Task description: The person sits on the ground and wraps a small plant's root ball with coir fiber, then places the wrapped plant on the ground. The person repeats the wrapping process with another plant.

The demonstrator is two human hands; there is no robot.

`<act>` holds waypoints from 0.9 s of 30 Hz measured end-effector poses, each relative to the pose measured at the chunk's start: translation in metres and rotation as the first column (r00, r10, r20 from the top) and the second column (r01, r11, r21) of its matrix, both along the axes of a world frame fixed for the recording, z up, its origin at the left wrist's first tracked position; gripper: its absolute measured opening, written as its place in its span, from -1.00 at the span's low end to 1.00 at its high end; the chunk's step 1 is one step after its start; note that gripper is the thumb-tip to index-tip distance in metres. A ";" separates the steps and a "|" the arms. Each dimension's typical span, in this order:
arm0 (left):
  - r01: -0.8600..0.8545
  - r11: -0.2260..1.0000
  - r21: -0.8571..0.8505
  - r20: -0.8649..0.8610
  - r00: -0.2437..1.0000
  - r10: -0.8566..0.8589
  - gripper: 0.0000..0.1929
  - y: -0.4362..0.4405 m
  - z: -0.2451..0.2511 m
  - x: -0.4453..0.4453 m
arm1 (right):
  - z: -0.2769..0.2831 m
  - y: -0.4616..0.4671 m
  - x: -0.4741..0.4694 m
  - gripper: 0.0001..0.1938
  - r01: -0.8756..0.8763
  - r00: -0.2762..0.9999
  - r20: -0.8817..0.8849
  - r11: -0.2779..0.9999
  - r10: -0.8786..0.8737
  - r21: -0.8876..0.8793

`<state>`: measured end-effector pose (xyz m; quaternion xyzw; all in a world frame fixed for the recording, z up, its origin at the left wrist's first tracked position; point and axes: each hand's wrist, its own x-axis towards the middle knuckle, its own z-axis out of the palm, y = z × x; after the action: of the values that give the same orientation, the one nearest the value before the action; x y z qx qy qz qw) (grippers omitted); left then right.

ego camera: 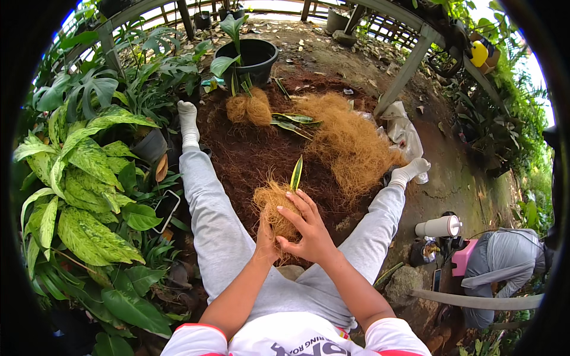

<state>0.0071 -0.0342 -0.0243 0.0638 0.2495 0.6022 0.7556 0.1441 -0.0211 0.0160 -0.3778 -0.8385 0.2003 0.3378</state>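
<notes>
Between my outstretched legs I hold a ball of coconut fibre [278, 207] with both hands. A single snake plant leaf [296, 174], green with yellow edges, sticks up from its top. My left hand [267, 238] cups the ball's left side and underside, its fingers partly hidden by the fibre. My right hand [307, 227] lies over the right side, fingers spread across it and fingertips at the leaf's base. Beyond the hands, a loose heap of coconut fibre [352, 142] spreads over dark soil [240, 155]. Cut snake plant leaves [296, 119] lie at the heap's left.
Two finished-looking fibre balls [249, 108] with leaves sit before a black pot [254, 60]. A plastic bag [403, 127] lies by my right foot. Leafy plants [89, 187] and a phone [167, 211] are at left. At right are a tumbler [438, 226], a rock [403, 285] and a bent-over person [507, 262].
</notes>
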 end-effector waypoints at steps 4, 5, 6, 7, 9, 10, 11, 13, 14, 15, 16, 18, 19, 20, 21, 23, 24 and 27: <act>0.003 0.994 0.112 0.067 0.998 -0.011 -0.19 -0.001 0.004 0.002 | 0.008 0.001 0.002 -0.28 0.015 1.000 0.007 1.000 -0.015 0.016; -0.008 0.989 0.149 0.028 1.000 0.004 -0.17 -0.002 0.004 0.001 | 0.010 0.001 0.002 -0.27 0.008 1.000 -0.002 0.999 -0.008 0.043; -0.019 0.982 0.188 -0.010 1.000 0.021 -0.16 -0.003 0.003 0.001 | 0.011 0.002 0.002 -0.26 0.002 1.000 0.003 1.000 -0.002 0.020; -0.031 0.980 0.198 -0.036 0.999 0.039 -0.22 -0.004 0.003 0.001 | 0.012 0.003 0.002 -0.25 -0.015 1.000 0.000 1.000 0.015 0.004; -0.006 0.984 0.175 -0.230 0.972 0.047 -0.29 -0.005 0.003 -0.002 | 0.012 0.005 0.004 -0.23 -0.046 0.999 0.007 0.997 0.047 -0.055; 0.005 0.986 0.168 -0.318 0.947 0.050 -0.33 -0.003 0.002 -0.003 | 0.011 0.006 0.005 -0.23 -0.067 0.998 -0.011 0.995 0.066 -0.081; -0.027 0.985 0.168 -0.279 0.958 0.073 -0.41 -0.002 0.002 -0.002 | 0.009 0.006 0.006 -0.23 -0.085 0.996 -0.030 0.990 0.082 -0.110; -0.047 0.995 0.086 -0.209 0.976 0.064 -0.41 0.000 0.001 -0.002 | 0.004 0.006 0.009 -0.25 -0.118 0.987 -0.127 0.979 0.097 -0.168; -0.060 0.995 0.083 -0.165 0.984 0.073 -0.41 0.002 0.001 -0.003 | 0.001 0.007 0.011 -0.27 -0.137 0.974 -0.208 0.971 0.095 -0.196; -0.089 0.992 0.092 -0.175 0.979 0.104 -0.43 0.002 0.002 -0.003 | -0.001 0.007 0.011 -0.29 -0.158 0.957 -0.278 0.956 0.086 -0.248; -0.108 0.994 0.017 -0.191 0.975 0.110 -0.44 0.001 0.002 -0.004 | -0.002 0.008 0.013 -0.32 -0.166 0.932 -0.356 0.957 0.073 -0.239; -0.130 0.988 -0.089 -0.188 0.976 0.112 -0.47 0.001 0.003 -0.006 | -0.003 0.008 0.014 -0.36 -0.167 0.854 -0.519 0.965 0.040 -0.201; -0.117 0.993 -0.029 -0.128 0.985 0.112 -0.50 0.001 0.002 -0.007 | -0.003 0.007 0.012 -0.43 -0.139 0.788 -0.613 0.953 -0.059 -0.270; -0.109 0.993 -0.049 -0.130 0.986 0.102 -0.50 0.002 0.001 -0.007 | -0.002 0.008 0.011 -0.45 -0.058 0.810 -0.561 0.927 -0.173 -0.370; -0.099 0.994 -0.052 -0.113 0.989 0.093 -0.50 0.003 0.000 -0.008 | -0.001 0.008 0.008 -0.47 0.006 0.812 -0.526 0.906 -0.251 -0.423; -0.094 0.995 -0.031 -0.088 0.992 0.091 -0.49 0.002 -0.002 -0.008 | 0.003 0.008 0.002 -0.62 0.188 0.892 -0.331 0.919 -0.307 -0.346; -0.092 0.994 -0.063 -0.102 0.991 0.085 -0.49 0.003 -0.003 -0.007 | 0.005 0.007 0.001 -0.67 0.169 0.896 -0.332 0.918 -0.295 -0.359; -0.081 0.995 -0.064 -0.056 0.995 0.077 -0.49 0.002 -0.006 -0.006 | 0.009 0.009 -0.003 -0.82 0.123 0.892 -0.379 0.940 -0.246 -0.318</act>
<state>0.0015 -0.0323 -0.0308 0.0450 0.2916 0.6212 0.7260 0.1407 -0.0121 0.0246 -0.4503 -0.6698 0.3613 0.4670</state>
